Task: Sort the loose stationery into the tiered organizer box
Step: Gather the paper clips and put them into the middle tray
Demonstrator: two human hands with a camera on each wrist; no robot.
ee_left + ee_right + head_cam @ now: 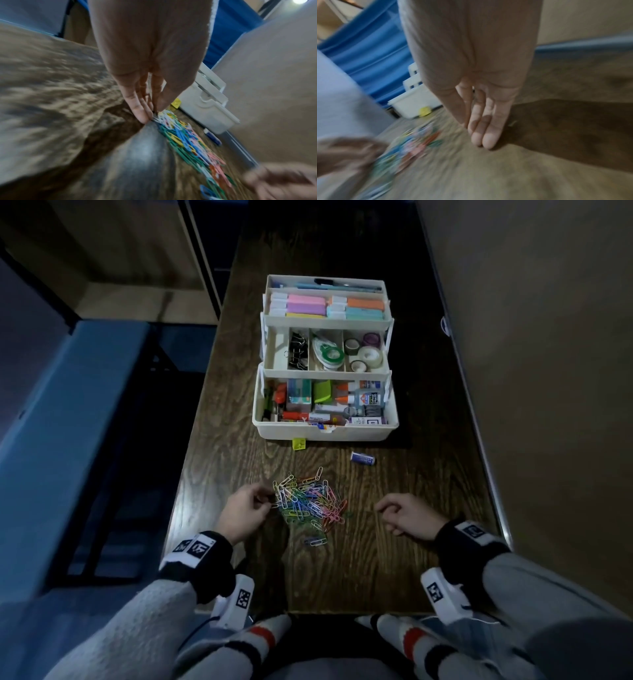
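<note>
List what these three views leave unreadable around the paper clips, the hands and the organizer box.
- Left hand, left wrist view: fingertips touch the paper clip pile, but motion blur hides whether any clip is pinched.
- Right hand, right wrist view: blur; contact with the table is unclear.
- Organizer box, head view: labels in the bottom tier too small and dim to read.
- Small blue-and-white tube, head view: too small to identify.

Right hand [481, 108], fingers [489, 139] extended, beside blurred paper clips [412, 148], table [539, 169].

Head view looks steeply down — wrist views skim low, close, sharing the paperclip pile [308, 505].
</note>
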